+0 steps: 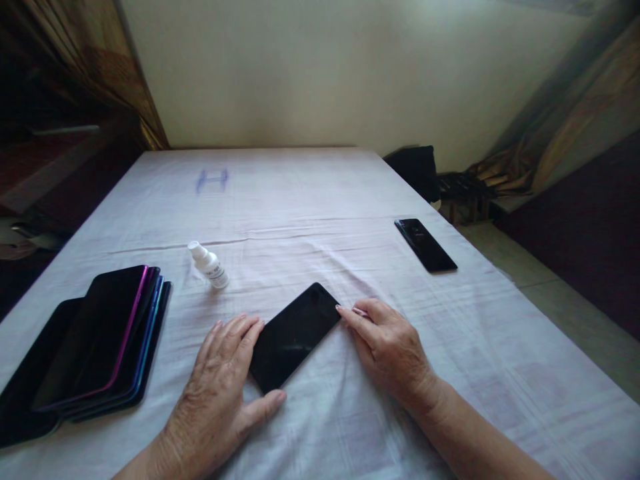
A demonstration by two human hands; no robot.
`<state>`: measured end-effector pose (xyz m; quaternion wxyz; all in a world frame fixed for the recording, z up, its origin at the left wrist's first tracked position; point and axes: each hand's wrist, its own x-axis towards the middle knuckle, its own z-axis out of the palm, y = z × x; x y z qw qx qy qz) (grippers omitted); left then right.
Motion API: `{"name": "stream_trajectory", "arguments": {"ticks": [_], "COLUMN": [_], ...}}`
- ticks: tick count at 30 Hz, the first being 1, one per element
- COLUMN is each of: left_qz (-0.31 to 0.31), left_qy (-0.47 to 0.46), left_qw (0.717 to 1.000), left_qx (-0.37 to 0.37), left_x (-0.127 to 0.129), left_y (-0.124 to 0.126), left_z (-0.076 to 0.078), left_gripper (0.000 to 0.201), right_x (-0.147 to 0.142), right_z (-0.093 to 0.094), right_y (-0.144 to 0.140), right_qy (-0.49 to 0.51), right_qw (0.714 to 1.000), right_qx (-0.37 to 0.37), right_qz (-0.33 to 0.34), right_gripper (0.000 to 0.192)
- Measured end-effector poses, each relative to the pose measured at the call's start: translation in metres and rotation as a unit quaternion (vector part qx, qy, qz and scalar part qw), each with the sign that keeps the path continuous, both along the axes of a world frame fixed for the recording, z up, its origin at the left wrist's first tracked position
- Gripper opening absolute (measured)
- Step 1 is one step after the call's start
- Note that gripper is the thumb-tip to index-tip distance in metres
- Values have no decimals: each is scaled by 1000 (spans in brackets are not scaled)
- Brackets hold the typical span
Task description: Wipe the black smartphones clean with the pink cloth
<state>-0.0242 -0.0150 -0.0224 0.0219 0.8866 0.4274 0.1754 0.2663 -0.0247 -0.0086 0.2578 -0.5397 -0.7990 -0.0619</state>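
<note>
A black smartphone point(297, 337) lies flat and slanted on the cloth, its dark glossy face up. My left hand point(220, 383) steadies its near-left end, with the fingers along the upper edge and the thumb at the bottom corner. At the far-right edge of the phone is my right hand point(387, 343), its fingers pinched together and a fingertip touching the edge. A bit of something pinkish shows between those fingers, too small to name. Behind my left hand stands a small white spray bottle point(210, 265) with printed text, leaning in view.
Several phones lie stacked point(100, 333) at the left, some with pink and blue edges. Another black phone point(426, 245) rests near the right table edge. A pale checked cloth point(310, 193) covers the table, which reaches a wall. A dark bag-like object point(414, 172) sits beyond the right edge.
</note>
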Motion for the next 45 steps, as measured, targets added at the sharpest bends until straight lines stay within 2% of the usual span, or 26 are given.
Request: {"name": "stream_trajectory", "arguments": {"ticks": [13,24,31,38,41,45], "left_qz": [-10,-8,-12,-12,-12,-14], "left_qy": [-5,-15,-12,9,6,4], "left_qw": [1000,1000,1000,1000,1000,1000], "left_qx": [-10,-13,-4,-3,-5,-3], "left_x": [1,2,3,3,3,3], "left_y": [0,1,1,0,0,0], "left_z": [0,0,-1,-1,1,1], "left_gripper": [83,82,81,82,80,79], "right_x": [-28,-3,-21,-32,-30,-21], "right_z": [5,1,1,3,4,3], "right_y": [-8,3,0,-4,-4,1], "right_qy": [14,-10,-14,-4,-6,-29], "right_qw": [996,1000,999,997,998,1000], "right_qx": [1,-24,12,3,4,2], "right_qz": [88,-16,26,71,65,8], "right_gripper": [30,35,32,30,30,30]}}
